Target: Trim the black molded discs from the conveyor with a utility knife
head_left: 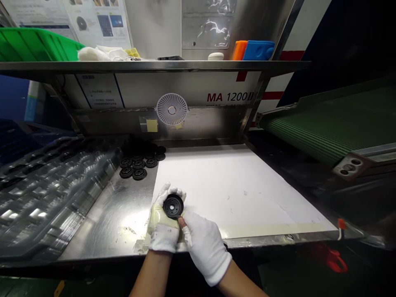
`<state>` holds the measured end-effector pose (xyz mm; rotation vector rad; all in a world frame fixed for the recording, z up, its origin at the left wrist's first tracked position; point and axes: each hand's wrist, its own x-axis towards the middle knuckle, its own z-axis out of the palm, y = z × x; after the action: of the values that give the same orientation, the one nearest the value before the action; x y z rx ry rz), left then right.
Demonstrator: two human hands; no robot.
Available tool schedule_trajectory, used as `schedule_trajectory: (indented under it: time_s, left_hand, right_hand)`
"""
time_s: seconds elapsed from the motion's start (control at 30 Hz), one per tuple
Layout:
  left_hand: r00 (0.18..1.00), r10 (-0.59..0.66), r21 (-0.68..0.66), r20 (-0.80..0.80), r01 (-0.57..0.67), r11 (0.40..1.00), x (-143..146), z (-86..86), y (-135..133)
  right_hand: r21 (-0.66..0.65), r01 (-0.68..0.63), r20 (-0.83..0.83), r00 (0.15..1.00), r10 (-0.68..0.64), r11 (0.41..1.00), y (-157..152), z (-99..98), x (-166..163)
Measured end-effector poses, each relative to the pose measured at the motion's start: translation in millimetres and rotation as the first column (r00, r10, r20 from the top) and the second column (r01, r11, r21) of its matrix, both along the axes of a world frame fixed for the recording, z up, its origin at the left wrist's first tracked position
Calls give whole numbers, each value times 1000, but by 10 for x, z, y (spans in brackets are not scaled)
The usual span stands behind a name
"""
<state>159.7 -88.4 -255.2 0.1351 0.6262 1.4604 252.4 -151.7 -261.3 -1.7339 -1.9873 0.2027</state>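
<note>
A black round moulded part (173, 206), shaped like a small pulley with a central hole, sits in my gloved left hand (163, 220). Its flat face points up and its rim rests against the fingers. My right hand (206, 247), also in a white glove, presses in from the lower right, with the bare thumb tip touching the part's lower edge. Both hands are above the near edge of a white sheet (238, 189). Several similar black parts (137, 167) lie in small stacks on the steel table (114, 218), to the upper left of my hands.
A clear plastic blister tray (52, 185) with moulded pockets lies on the left. A steel shelf (154, 66) above holds a green crate (34, 45) and white cloth (93, 53). A small white fan (172, 109) hangs below it. A green conveyor belt (334, 123) runs on the right.
</note>
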Motion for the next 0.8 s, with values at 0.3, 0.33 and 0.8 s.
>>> schedule_trajectory:
  time_s: [0.3,0.33,0.8]
  left_hand:
    - [987,-162,-31,21,162,986,-41,139,-39]
    - [990,-139,-38,25,140,989,-25,130,-28]
    - [981,-189,20,51,189,982,-36,91,-46]
  right_hand:
    - [5,77,-13,997,-77,997,35,-11,95]
    - [9,79,-12,997,-79,997,24,-20,74]
    - [21,85,-38,996,-84,996,14,-13,77]
